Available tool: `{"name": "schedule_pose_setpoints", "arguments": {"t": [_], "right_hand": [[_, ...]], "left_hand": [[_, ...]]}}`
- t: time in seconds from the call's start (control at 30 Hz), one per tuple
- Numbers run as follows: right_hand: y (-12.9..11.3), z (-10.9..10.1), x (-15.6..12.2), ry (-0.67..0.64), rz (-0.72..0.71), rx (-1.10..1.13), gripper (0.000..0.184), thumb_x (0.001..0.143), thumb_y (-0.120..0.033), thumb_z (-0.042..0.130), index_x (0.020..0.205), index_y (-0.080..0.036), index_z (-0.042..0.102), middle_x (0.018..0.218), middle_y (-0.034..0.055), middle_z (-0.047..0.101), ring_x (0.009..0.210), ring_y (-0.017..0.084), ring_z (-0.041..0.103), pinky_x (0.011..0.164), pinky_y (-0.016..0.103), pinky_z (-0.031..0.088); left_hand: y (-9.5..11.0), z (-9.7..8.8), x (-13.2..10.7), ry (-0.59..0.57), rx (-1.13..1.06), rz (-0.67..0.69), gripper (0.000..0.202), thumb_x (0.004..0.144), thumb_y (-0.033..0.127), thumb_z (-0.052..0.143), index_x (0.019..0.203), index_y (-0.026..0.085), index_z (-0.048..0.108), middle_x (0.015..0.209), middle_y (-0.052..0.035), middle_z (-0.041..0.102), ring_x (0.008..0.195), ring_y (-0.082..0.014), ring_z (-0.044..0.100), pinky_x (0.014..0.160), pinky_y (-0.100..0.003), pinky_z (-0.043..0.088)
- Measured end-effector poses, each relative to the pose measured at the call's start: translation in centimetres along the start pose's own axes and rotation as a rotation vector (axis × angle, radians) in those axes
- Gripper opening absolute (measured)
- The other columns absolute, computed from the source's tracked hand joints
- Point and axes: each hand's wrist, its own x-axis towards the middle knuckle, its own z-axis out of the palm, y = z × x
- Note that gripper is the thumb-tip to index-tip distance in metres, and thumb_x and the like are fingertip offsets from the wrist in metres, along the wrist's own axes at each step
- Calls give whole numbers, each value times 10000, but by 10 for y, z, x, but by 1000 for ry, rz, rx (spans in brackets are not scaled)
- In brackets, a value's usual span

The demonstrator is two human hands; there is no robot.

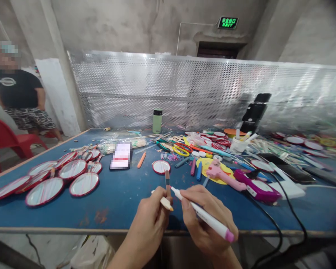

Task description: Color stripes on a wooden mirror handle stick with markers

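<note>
My left hand (151, 220) is closed around a thin wooden stick (167, 182) that stands upright, and a cream marker cap (165, 203) pokes out between its fingers. My right hand (205, 216) grips a white marker (204, 216) with a pink end, its tip touching the stick. Both hands hover over the near edge of the blue table (123, 198).
Several red-rimmed round discs (72, 175) lie at the left, one more disc (161, 166) ahead. A pink glue gun (221, 174), a purple glue gun (259, 188), black cables, markers, scissors, a green bottle (157, 121) and a phone (120, 156) crowd the table. A person stands far left by a red chair (2, 140).
</note>
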Motion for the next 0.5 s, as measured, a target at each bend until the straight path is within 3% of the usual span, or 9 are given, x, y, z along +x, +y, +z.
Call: {"name": "schedule_pose_setpoints", "arguments": {"t": [0.5], "right_hand": [[-2, -2, -2, -41, 10, 4, 164, 832, -41, 599, 947, -148, 646, 787, 25, 696, 696, 114, 669, 646, 221, 523]], "left_hand": [[1, 0, -1, 0, 110, 39, 216, 1013, 234, 357, 801, 223, 397, 674, 78, 432, 605, -110, 337, 577, -217, 278]]}}
